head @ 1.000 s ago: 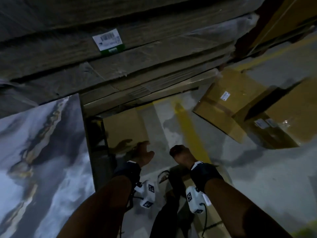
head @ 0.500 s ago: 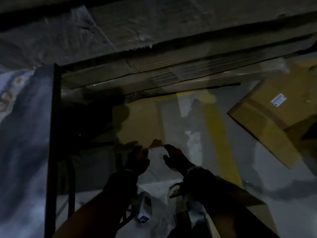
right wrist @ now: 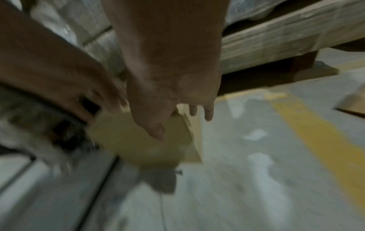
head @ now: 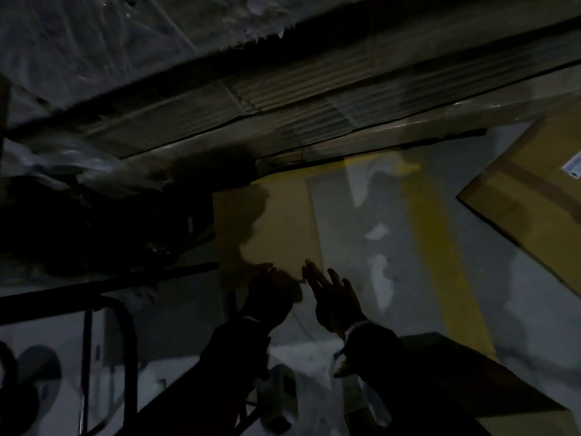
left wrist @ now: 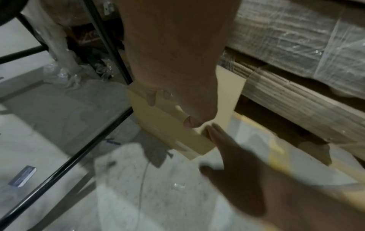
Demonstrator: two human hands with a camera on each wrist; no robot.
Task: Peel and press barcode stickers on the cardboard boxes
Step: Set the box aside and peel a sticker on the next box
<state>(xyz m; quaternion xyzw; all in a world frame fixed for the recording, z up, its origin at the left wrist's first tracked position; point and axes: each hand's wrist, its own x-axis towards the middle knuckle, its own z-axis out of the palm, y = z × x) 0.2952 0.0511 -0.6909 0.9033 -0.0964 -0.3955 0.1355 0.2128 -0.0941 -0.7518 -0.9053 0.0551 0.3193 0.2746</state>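
Note:
A small brown cardboard box (head: 276,228) stands on the grey floor beside the pallet stack. My left hand (head: 267,291) is on its near edge. In the left wrist view its fingers (left wrist: 152,98) curl down over the top of the box (left wrist: 166,125) and the thumb hangs at the near face. My right hand (head: 330,287) reaches the near right corner with straight, spread fingers; in the right wrist view they pass the corner of the box (right wrist: 134,140). Neither hand shows a sticker. The right wrist view is blurred.
A stack of plastic-wrapped flat cardboard (head: 283,105) fills the back. A black metal frame (head: 110,281) stands at the left. A yellow floor line (head: 440,247) runs right of the box. A larger box (head: 518,209) with a white label (head: 572,165) lies far right.
The head view has tipped down and come closer to the floor. Both hands moved forward onto the small box. The right hand's fingers went from curled to straight.

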